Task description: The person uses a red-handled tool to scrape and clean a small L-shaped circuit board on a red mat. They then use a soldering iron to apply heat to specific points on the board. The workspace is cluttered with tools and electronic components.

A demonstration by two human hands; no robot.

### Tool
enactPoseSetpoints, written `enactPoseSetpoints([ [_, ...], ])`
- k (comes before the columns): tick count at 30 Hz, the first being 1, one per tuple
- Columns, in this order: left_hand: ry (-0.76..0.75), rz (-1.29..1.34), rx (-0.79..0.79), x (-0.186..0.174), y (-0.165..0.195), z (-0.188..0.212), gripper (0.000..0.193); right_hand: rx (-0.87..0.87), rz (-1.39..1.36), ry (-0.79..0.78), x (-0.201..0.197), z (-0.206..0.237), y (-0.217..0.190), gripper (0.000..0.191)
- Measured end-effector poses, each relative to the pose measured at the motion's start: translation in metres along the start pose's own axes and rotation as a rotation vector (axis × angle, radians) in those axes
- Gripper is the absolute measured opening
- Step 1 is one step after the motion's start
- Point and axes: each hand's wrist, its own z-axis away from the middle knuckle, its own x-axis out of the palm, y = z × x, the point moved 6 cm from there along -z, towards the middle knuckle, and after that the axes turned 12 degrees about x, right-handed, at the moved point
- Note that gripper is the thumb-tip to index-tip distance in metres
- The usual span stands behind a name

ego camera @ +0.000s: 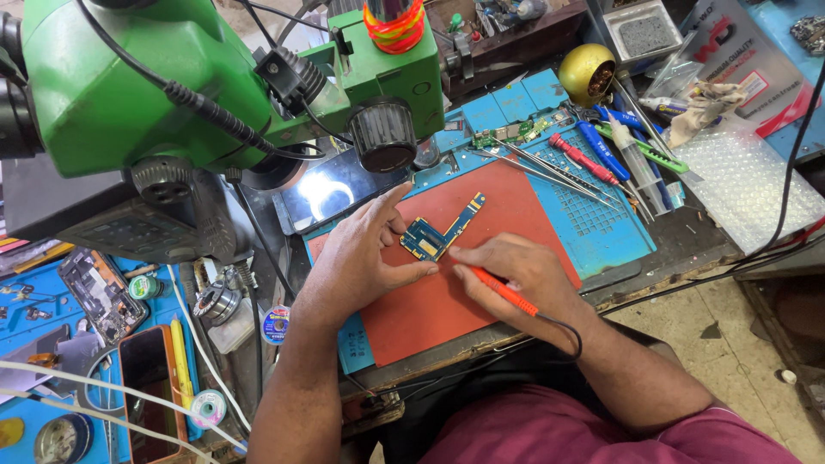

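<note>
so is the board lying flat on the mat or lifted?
Flat. The board lies on the red mat; left hand pins its edge with fingertips, right hand holds a probe beside it.

I see bright, even daylight and a sharp picture. The microscope (129,77) lamp throws white glare on the phone screen (331,193). Soft shadows lie under my hands; edges bend slightly.

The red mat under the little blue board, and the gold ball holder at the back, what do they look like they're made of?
Red mat: probably silicone or rubber, matte, no glare. Gold ball holder: likely metal, glossy with a highlight. Blue board: looks like rigid circuit laminate with gold contacts.
</note>
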Motion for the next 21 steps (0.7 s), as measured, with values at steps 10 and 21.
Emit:
enactPoseSetpoints([
  [10, 0.007, -0.013, 0.037, -0.0004, 0.0020, 0.0004, 0.102, 0.053, -0.061, -0.003, -0.0049, 0.0002, -0.0018, 0.026],
  [21, -0.002, -0.019, 0.021, -0.0011, 0.0035, -0.0008, 0.103, 0.024, -0.011, 0.021, -0.0049, -0.0002, -0.0038, 0.024],
])
